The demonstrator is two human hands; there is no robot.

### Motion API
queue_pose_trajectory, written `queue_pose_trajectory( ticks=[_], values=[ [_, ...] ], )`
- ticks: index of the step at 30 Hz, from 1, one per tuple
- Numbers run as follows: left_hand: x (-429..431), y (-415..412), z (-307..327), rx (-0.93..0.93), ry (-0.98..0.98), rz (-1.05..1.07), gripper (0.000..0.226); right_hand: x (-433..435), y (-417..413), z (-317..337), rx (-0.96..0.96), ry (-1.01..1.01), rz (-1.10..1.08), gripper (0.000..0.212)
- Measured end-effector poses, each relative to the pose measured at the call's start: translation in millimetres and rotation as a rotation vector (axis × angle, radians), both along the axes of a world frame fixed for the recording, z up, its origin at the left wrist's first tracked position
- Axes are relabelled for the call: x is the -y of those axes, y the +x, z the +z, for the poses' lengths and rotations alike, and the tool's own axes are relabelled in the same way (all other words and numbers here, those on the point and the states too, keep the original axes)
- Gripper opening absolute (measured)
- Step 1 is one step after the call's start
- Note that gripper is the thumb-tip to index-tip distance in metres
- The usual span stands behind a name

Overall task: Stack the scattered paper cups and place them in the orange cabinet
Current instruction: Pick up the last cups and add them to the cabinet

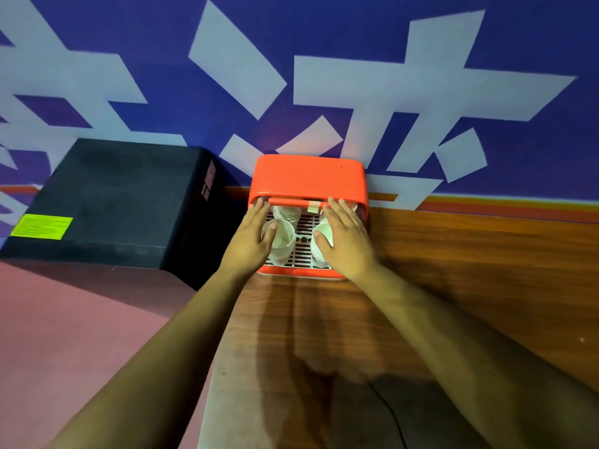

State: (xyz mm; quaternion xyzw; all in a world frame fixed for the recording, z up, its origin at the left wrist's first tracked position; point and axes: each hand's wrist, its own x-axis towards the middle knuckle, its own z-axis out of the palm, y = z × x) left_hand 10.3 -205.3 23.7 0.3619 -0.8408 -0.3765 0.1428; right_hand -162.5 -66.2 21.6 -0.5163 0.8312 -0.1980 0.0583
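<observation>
- Large white characters (389, 85) were painted on the blue wall, cropped; none could be read.
- A yellow-green label (42, 226) was seen on the black box (123, 189), at 9 o'clock of the orange cabinet (308, 176); its print was too small to read.
- The cabinet was set on the wooden table (470, 254).
- The left cup stack (282, 246) was inside the cabinet on its white grille (304, 254), at 3 o'clock of the left hand (251, 238); the thumb was laid on the rim, fingers straight, not clenched.
- The right cup stack (317, 254) was at 9 o'clock of the right hand (346, 241), partly covered; fingers flat, released.
</observation>
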Motion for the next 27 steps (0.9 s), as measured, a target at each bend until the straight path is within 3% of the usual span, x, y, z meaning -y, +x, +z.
queue_pose_trajectory(
  ticks=[6, 13, 17, 22, 27],
  values=[
    [-7, 14, -12, -0.049, -0.119, 0.040, 0.047, -23, 17, 0, -0.026, -0.033, -0.012, 0.058],
    [-17, 26, -21, -0.017, -0.094, 0.019, 0.068, -47, 35, -17, -0.041, -0.039, 0.049, 0.057],
    [-22, 29, -29, -0.013, -0.035, 0.049, 0.070, -60, 42, -26, -0.043, -0.002, 0.079, 0.058],
    [-27, 25, -35, -0.093, 0.217, 0.226, 0.039, -55, 42, -28, -0.043, -0.046, 0.051, 0.056],
    [-26, 16, -44, -0.133, 0.346, 0.356, 0.045, -51, 37, -29, -0.060, -0.067, 0.042, 0.050]
  ],
)
